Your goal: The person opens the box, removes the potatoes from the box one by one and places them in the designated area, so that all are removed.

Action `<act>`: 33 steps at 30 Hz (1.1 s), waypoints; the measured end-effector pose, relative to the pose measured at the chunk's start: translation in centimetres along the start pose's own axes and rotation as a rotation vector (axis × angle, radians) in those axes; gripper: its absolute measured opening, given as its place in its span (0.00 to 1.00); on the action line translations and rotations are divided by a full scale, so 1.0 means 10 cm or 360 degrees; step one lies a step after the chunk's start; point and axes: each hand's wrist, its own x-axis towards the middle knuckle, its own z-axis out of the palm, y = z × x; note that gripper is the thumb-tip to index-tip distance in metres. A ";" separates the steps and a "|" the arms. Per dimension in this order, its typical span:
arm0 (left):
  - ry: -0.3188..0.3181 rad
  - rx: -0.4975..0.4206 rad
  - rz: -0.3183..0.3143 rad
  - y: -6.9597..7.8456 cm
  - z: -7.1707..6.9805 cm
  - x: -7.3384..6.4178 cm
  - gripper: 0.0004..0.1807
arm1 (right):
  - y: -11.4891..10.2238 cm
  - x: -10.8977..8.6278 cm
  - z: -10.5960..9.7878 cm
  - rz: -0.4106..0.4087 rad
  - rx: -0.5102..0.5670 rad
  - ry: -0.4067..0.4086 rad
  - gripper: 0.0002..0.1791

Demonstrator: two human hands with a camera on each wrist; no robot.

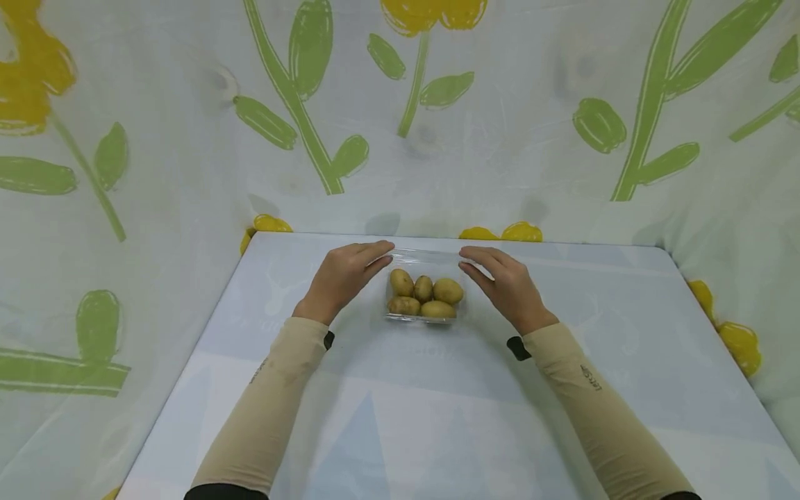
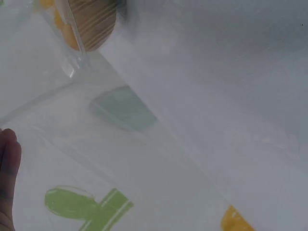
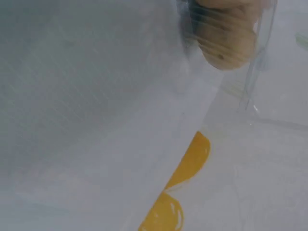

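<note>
A clear plastic box (image 1: 420,320) with several potatoes (image 1: 447,290) in it stands near the table's far side. Its transparent lid (image 1: 426,257) is raised at the back. My left hand (image 1: 342,276) is at the lid's left side, my right hand (image 1: 507,285) at its right. On both, thumb and fingers are extended with a gap between; whether they touch the lid I cannot tell. The left wrist view shows a few left fingertips (image 2: 10,149) close to the lid's edge. Potatoes (image 3: 227,43) show through the box wall in the right wrist view, where no fingers appear.
The pale table (image 1: 437,410) has a far edge just behind the box. Beyond it hangs a white curtain (image 1: 500,153) printed with green leaves and yellow flowers, also along the left and right sides.
</note>
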 end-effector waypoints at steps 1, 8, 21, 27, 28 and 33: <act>0.0029 -0.0003 -0.0013 -0.02 0.00 0.02 0.15 | 0.01 0.03 0.00 -0.0002 -0.0007 0.0019 0.19; 0.0094 0.0074 -0.0056 -0.12 0.05 0.13 0.17 | 0.10 0.22 0.02 0.0022 -0.0066 0.0134 0.13; 0.0193 0.0135 -0.0276 -0.22 0.25 0.20 0.16 | 0.25 0.27 0.14 0.0415 0.0141 0.0254 0.12; 0.0080 0.0166 -0.0457 -0.22 0.40 0.14 0.23 | 0.28 0.24 0.17 0.0578 0.0147 0.0224 0.16; 0.0042 0.0182 -0.0487 -0.21 0.42 0.13 0.24 | 0.29 0.22 0.18 0.0588 0.0151 0.0207 0.18; -0.0146 0.0215 -0.0601 -0.20 0.44 0.07 0.33 | 0.30 0.13 0.21 0.0581 0.0137 0.0062 0.28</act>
